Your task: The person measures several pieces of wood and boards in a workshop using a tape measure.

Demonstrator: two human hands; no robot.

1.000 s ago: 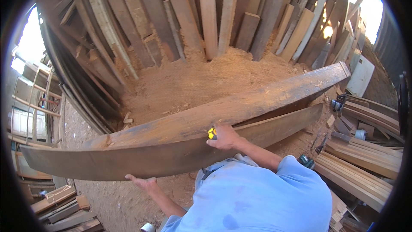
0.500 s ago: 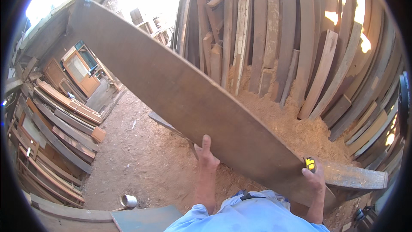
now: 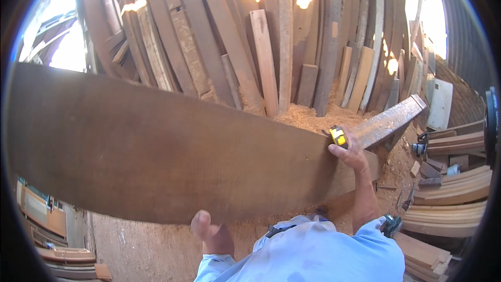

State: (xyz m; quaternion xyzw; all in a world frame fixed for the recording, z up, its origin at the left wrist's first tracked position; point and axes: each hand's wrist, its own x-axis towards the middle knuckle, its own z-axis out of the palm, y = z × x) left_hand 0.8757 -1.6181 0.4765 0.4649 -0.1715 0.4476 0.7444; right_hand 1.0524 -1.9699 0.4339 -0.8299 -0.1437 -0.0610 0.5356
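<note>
A long, wide brown wooden board (image 3: 156, 151) spans the view from the far left to right of my body, tilted with its broad face toward me. My left hand (image 3: 206, 230) grips its lower edge, thumb on the face and the other fingers hidden behind. At the board's upper edge, near its right end, my right hand (image 3: 353, 151) is closed around a yellow and black tape measure (image 3: 338, 135). The right thumb lies against the board's face; whether that hand's hidden fingers also clasp the board, I cannot tell.
A thick timber beam (image 3: 391, 120) sticks out behind the board at the right. Upright planks (image 3: 209, 26) lean along the back, with sawdust (image 3: 308, 117) at their feet. Stacked boards (image 3: 443, 214) lie at the right, near a power tool (image 3: 419, 149). More wood is piled lower left.
My view has turned right. The board has swung from a steep diagonal to nearly level across the view, both hands staying on it. The tape measure remains in my right hand.
</note>
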